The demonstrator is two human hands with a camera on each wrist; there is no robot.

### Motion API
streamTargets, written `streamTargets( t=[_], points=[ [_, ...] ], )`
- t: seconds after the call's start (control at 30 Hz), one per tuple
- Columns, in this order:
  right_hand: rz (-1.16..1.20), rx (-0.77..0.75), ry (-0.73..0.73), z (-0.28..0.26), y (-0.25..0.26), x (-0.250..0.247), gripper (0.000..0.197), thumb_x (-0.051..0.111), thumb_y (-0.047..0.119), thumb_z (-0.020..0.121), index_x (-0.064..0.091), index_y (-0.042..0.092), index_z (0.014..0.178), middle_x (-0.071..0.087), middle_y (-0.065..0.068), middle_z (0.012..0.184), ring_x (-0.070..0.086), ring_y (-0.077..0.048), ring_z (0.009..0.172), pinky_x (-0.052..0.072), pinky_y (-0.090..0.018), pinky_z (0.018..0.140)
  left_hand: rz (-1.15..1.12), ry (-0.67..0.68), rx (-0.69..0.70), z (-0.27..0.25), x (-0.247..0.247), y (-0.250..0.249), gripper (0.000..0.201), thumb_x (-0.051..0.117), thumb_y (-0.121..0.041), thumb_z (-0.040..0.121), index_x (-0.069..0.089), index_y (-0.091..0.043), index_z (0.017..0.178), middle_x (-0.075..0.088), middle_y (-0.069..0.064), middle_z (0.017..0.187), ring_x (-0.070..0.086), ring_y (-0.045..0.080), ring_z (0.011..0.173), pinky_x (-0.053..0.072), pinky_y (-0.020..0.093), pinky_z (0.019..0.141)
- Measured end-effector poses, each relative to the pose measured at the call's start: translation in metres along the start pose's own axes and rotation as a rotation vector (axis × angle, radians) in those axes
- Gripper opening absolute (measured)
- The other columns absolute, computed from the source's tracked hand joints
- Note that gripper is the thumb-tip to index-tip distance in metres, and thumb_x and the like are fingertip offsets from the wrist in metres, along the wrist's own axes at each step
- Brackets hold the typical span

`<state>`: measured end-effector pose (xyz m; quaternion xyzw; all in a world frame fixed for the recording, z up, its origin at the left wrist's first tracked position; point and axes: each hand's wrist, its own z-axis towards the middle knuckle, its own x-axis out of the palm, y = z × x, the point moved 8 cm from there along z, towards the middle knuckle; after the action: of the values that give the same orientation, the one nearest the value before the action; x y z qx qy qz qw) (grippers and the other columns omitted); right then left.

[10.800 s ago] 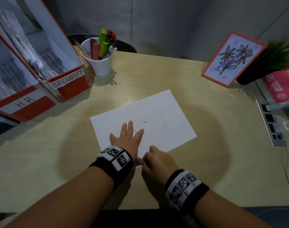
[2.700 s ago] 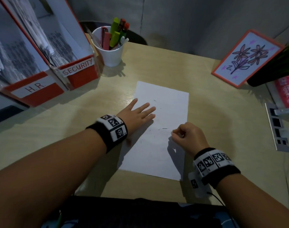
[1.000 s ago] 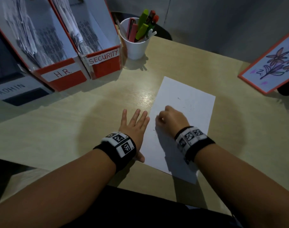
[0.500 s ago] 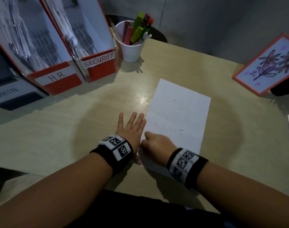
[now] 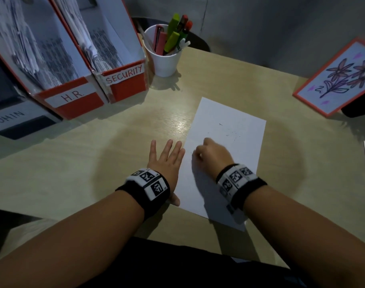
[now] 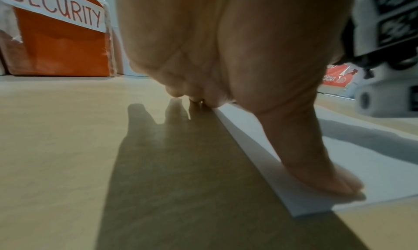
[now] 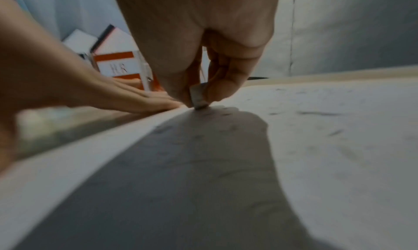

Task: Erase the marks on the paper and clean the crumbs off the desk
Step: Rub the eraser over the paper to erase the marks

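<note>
White paper (image 5: 229, 146) lies on the pale wooden desk (image 5: 73, 173), in front of the person, with one corner toward the far side; faint dark marks (image 5: 229, 132) are scattered on its far half, and in the right wrist view small dark crumbs (image 7: 316, 113) also lie on the sheet, though marks and crumbs are hard to tell apart there; the right hand (image 5: 212, 154) is over the left part of the paper with its fingers curled, and its grip pinches a small pale eraser (image 7: 198, 98) between thumb and fingertips; the lower end of the eraser touches the paper close to the left edge of the sheet; the left hand (image 5: 165, 163) lies flat on the desk just beside that edge, fingers straight and spread, the grip released and holding nothing; its thumb (image 6: 316, 164) presses on the near left corner of the paper, as the left wrist view shows; both wrists carry black bands with white coded tags; at the far left stand red and white file boxes with the labels "SECURITY" (image 5: 123, 75) and "H.R." (image 5: 71, 97), full of papers; right of them a white cup (image 5: 164, 57) holds pens and markers; at the far right a flower drawing (image 5: 341, 80) in an orange frame leans upright.
</note>
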<state>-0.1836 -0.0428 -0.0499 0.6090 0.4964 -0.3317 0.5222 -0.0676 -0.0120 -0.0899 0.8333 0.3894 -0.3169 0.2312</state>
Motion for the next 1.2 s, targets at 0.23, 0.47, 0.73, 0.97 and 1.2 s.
streamTargets(
  t=[0.23,0.47,0.73,0.97,1.2],
  points=[
    [0.049,0.018,0.073,-0.034,-0.008,0.003,0.021,0.058,0.022,0.085,0.067,0.01,0.071,0.049,-0.008,0.075,0.053,-0.03,0.061,0.044,-0.032,0.057,0.002,-0.01,-0.008,0.001,0.001,0.001,0.146,0.065,-0.079,0.06,-0.032,-0.007,0.141,-0.038,0.013,0.151,-0.035,0.036,0.138,-0.029,0.07,0.09],
    [0.051,-0.252,0.326,-0.078,0.063,0.036,0.018,0.053,0.02,0.086,0.067,0.008,0.087,0.052,-0.012,0.084,0.054,-0.031,0.068,0.05,-0.038,0.063,-0.017,0.004,-0.006,0.003,0.0,0.0,0.143,0.066,-0.075,0.064,-0.033,-0.006,0.141,-0.038,0.015,0.15,-0.035,0.036,0.137,-0.028,0.07,0.09],
    [0.027,-0.148,0.085,-0.053,0.033,0.016,0.018,0.061,0.017,0.08,0.067,0.004,0.07,0.047,-0.007,0.067,0.048,-0.027,0.051,0.047,-0.035,0.048,0.002,0.007,-0.01,0.002,0.001,0.0,0.147,0.066,-0.079,0.059,-0.031,-0.005,0.141,-0.038,0.015,0.151,-0.035,0.038,0.137,-0.026,0.07,0.093],
    [-0.017,0.088,-0.022,-0.013,-0.02,-0.012,0.022,0.055,0.021,0.087,0.068,0.005,0.082,0.053,-0.013,0.085,0.057,-0.033,0.07,0.043,-0.032,0.061,0.01,0.006,-0.009,0.001,0.001,0.0,0.148,0.065,-0.081,0.058,-0.032,-0.007,0.142,-0.038,0.015,0.15,-0.035,0.037,0.137,-0.027,0.07,0.093],
    [0.058,-0.135,0.172,-0.047,0.035,0.019,0.018,0.062,0.02,0.08,0.067,0.007,0.069,0.048,-0.007,0.068,0.048,-0.026,0.051,0.041,-0.029,0.048,-0.008,-0.001,0.003,0.003,0.002,0.001,0.147,0.067,-0.079,0.059,-0.031,-0.006,0.142,-0.038,0.015,0.151,-0.035,0.037,0.137,-0.025,0.07,0.095]
  ],
)
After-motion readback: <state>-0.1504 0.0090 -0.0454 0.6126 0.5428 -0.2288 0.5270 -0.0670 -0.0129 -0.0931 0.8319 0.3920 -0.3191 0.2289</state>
